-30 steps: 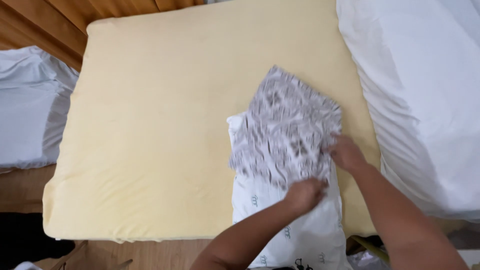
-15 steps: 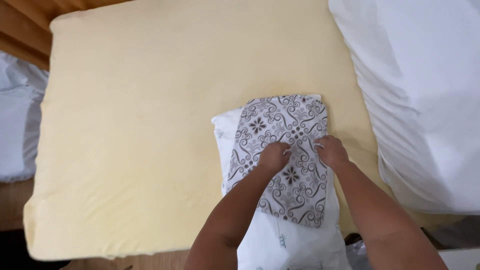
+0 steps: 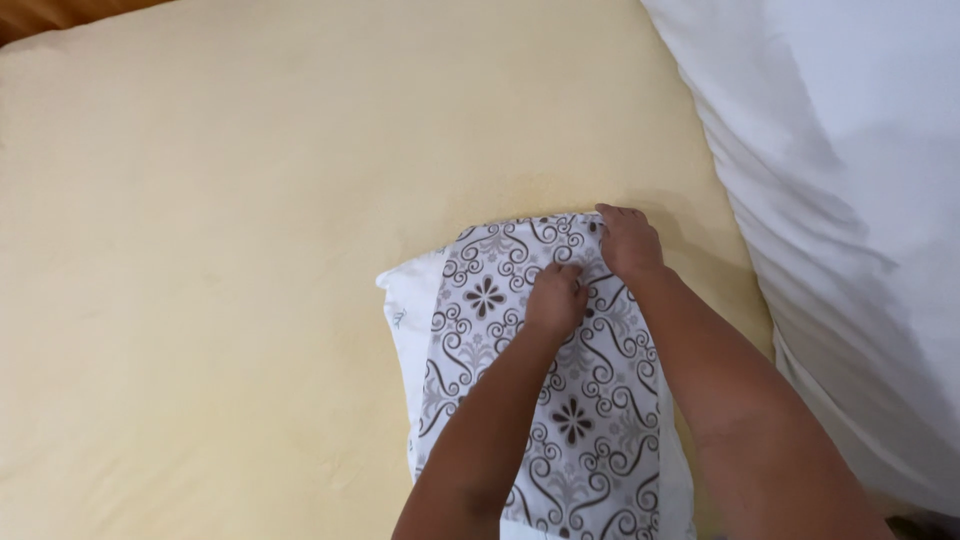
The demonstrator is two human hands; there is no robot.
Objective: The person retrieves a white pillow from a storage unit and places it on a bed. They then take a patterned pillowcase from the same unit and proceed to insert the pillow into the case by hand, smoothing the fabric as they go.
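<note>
Surroundings: pale yellow mattress (image 3: 250,250) fills most of the view, bare & smooth; strip of wood floor (image 3: 60,12) shows at top-left corner.
Right side: big white bedding (image 3: 840,200), rumpled, lies along the mattress's right edge & overlaps it; runs from top to bottom-right.
In the way: both forearms cross the lower part of the cloth, hiding its middle & right edge; nothing else lies between hands & cloth.
Main item: folded patterned cloth (image 3: 490,300), white w/ grey-brown scrolls & flower motifs, lies flat near the mattress's right side, close to the white bedding but apart from it.
Under it: plain white folded cloth (image 3: 405,320), sticks out at left edge & at the bottom; patterned piece sits on top, slightly skewed.
Left hand (image 3: 555,298): palm down on the patterned cloth's upper middle, fingers curled, knuckles up; pressing, not seen pinching anything.
Right hand (image 3: 628,240): flat on the cloth's top-right corner, fingers together, tips at the top edge; can't tell if the edge is pinched.
Hands vs each other: just beside, not touching.
Containers: n/a in view; only the stack of two cloths.
</note>
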